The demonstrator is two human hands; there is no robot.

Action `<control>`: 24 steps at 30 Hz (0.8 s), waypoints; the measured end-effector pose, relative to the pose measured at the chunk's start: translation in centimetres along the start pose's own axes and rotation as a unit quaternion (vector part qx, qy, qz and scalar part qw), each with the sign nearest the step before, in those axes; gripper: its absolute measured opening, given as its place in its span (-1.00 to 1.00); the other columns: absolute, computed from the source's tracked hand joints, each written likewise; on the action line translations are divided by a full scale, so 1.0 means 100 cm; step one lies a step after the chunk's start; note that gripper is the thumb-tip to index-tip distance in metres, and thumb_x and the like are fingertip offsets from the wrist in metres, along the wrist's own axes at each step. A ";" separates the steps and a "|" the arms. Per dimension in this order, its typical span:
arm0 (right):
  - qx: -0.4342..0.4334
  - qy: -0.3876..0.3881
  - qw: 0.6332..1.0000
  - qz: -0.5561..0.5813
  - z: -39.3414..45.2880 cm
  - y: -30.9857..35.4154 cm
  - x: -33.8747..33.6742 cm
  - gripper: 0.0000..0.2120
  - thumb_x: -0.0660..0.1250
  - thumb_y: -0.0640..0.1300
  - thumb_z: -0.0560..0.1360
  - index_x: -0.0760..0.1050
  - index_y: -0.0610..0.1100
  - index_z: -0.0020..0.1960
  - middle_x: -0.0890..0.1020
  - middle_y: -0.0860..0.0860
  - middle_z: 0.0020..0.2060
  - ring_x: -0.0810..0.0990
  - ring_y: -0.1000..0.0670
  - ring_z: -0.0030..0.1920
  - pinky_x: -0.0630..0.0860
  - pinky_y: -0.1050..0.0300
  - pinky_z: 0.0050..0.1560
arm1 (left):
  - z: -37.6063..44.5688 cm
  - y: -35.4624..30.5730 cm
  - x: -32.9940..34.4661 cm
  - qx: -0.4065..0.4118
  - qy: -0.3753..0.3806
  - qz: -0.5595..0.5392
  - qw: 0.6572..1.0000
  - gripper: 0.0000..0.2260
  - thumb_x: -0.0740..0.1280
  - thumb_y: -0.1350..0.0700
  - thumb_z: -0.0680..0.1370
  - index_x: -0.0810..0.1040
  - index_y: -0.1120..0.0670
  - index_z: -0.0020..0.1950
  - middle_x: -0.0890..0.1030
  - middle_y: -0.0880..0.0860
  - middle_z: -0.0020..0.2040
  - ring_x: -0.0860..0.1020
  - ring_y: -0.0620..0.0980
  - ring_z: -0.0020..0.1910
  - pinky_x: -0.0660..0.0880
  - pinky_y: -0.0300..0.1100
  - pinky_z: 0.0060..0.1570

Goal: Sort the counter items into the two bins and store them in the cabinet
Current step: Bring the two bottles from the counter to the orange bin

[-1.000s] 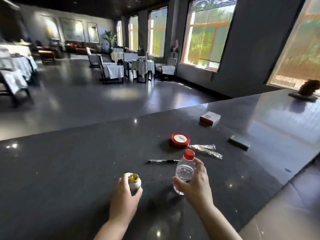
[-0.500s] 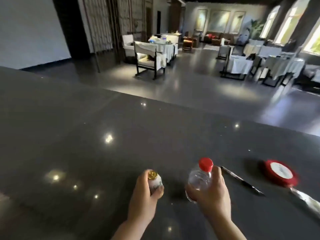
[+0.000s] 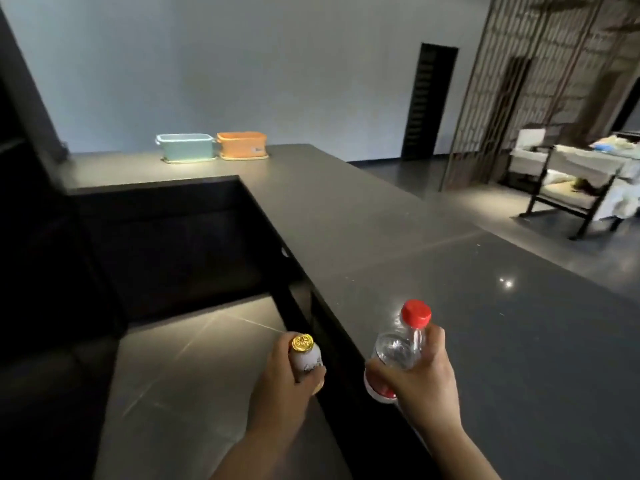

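Bottles first, since both hands are busy with them. Nearest the camera, the left hand (image 3: 282, 382) is wrapped around a small white bottle (image 3: 306, 360) with a gold cap, held upright over the floor gap just left of the counter's edge. Right beside it, the right hand (image 3: 420, 375) grips a clear plastic bottle (image 3: 398, 348) with a red cap and a red band low on its body, tilted a bit to the right, held above the near end of the dark counter (image 3: 450, 289). The two bottles are close but not touching.

That counter runs from the near right off toward the far left, glossy and speckled, with a couple of light reflections on it. Way down at its far end, against the pale wall, sit the two bins side by side: a light green bin (image 3: 185, 147) on the left and an orange bin (image 3: 242, 144) on the right, just about touching. What's in them can't be made out from here.

Off to the far right there's a chair (image 3: 568, 199) with white cushions next to a dark lattice screen (image 3: 512, 81).
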State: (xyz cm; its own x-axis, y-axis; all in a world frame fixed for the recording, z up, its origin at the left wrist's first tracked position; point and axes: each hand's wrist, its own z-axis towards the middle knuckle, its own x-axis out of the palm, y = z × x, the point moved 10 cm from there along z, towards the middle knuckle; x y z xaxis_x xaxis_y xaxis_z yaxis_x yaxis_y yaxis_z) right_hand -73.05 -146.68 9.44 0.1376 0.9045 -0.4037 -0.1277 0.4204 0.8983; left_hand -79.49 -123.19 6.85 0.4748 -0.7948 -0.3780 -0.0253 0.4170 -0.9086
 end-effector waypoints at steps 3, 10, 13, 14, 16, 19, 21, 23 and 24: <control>-0.023 0.027 0.999 0.028 0.022 0.041 0.078 -0.38 0.59 -0.02 0.12 0.26 0.15 -0.01 0.53 0.13 -0.10 0.55 0.08 -0.09 0.49 0.03 -0.12 | 0.042 0.036 -0.065 -0.017 -0.035 0.022 0.999 -0.62 0.50 0.08 0.38 0.41 -0.17 0.06 0.57 -0.15 -0.01 0.56 -0.13 -0.04 0.56 -0.05 -0.06; -0.055 0.060 0.996 0.033 0.065 0.097 0.192 -0.41 0.57 0.02 0.06 0.33 0.12 -0.03 0.58 0.12 -0.13 0.58 0.14 -0.15 0.52 0.06 -0.19 | 0.126 0.085 -0.155 -0.034 -0.082 0.036 0.995 -0.57 0.53 0.04 0.35 0.38 -0.27 0.02 0.57 -0.25 -0.05 0.56 -0.24 -0.10 0.54 -0.21 -0.17; -0.078 0.070 0.994 0.012 0.093 0.111 0.229 -0.42 0.58 0.05 0.02 0.39 0.13 -0.04 0.61 0.12 -0.16 0.60 0.14 -0.17 0.56 0.04 -0.19 | 0.167 0.102 -0.169 -0.035 -0.098 0.016 0.994 -0.60 0.51 0.02 0.37 0.39 -0.30 0.01 0.59 -0.22 -0.06 0.56 -0.25 -0.09 0.55 -0.16 -0.15; -0.088 0.075 0.993 0.009 0.104 0.115 0.243 -0.40 0.58 0.06 0.02 0.40 0.14 -0.03 0.61 0.13 -0.15 0.60 0.14 -0.16 0.56 0.04 -0.17 | 0.181 0.108 -0.171 -0.035 -0.104 0.010 0.994 -0.61 0.51 0.02 0.38 0.39 -0.31 0.02 0.59 -0.22 -0.06 0.56 -0.24 -0.08 0.55 -0.14 -0.13; -0.103 0.084 0.991 0.004 0.128 0.124 0.272 -0.38 0.58 0.10 0.01 0.42 0.16 0.01 0.61 0.14 -0.13 0.60 0.13 -0.12 0.56 0.03 -0.14 | 0.211 0.120 -0.174 -0.037 -0.111 0.004 0.993 -0.59 0.50 0.02 0.39 0.38 -0.37 0.02 0.57 -0.22 -0.06 0.57 -0.20 -0.07 0.56 -0.12 -0.12; -0.125 0.093 0.988 0.011 0.171 0.138 0.320 -0.38 0.55 0.16 -0.01 0.41 0.19 0.01 0.60 0.17 -0.11 0.58 0.16 -0.10 0.55 0.07 -0.13 | 0.264 0.135 -0.178 -0.035 -0.105 0.006 0.994 -0.60 0.49 0.01 0.40 0.38 -0.35 0.06 0.57 -0.21 -0.03 0.57 -0.17 -0.07 0.55 -0.14 -0.13; -0.143 0.110 0.983 0.019 0.196 0.150 0.349 -0.38 0.57 0.14 0.01 0.42 0.18 0.02 0.60 0.18 -0.10 0.58 0.16 -0.08 0.55 0.09 -0.11 | 0.297 0.138 -0.181 -0.029 -0.098 0.021 0.995 -0.61 0.48 0.01 0.41 0.39 -0.29 0.09 0.57 -0.21 0.00 0.54 -0.21 -0.03 0.51 -0.23 -0.14; -0.158 0.133 0.978 0.026 0.231 0.168 0.385 -0.36 0.60 0.11 0.05 0.42 0.16 0.05 0.60 0.17 -0.08 0.59 0.15 -0.06 0.56 0.11 -0.07 | 0.343 0.141 -0.189 -0.029 -0.099 0.030 0.994 -0.61 0.48 0.03 0.41 0.38 -0.29 0.09 0.55 -0.22 0.02 0.52 -0.23 -0.02 0.48 -0.29 -0.14; -0.163 0.149 0.975 0.026 0.248 0.176 0.404 -0.35 0.61 0.10 0.07 0.42 0.15 0.08 0.60 0.16 -0.06 0.59 0.14 -0.05 0.57 0.13 -0.05 | 0.366 0.141 -0.193 -0.030 -0.099 0.032 0.994 -0.61 0.48 0.03 0.41 0.38 -0.29 0.08 0.54 -0.21 0.02 0.52 -0.23 -0.02 0.50 -0.28 -0.12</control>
State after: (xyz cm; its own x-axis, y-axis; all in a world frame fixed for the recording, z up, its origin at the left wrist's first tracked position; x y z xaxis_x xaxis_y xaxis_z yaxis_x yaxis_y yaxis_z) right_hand -45.40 -104.53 13.26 -0.1631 0.8855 -0.4351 -0.4397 0.3296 0.8355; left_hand -56.83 -85.82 7.81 0.6336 -0.6631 -0.3984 -0.1111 0.4317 -0.8952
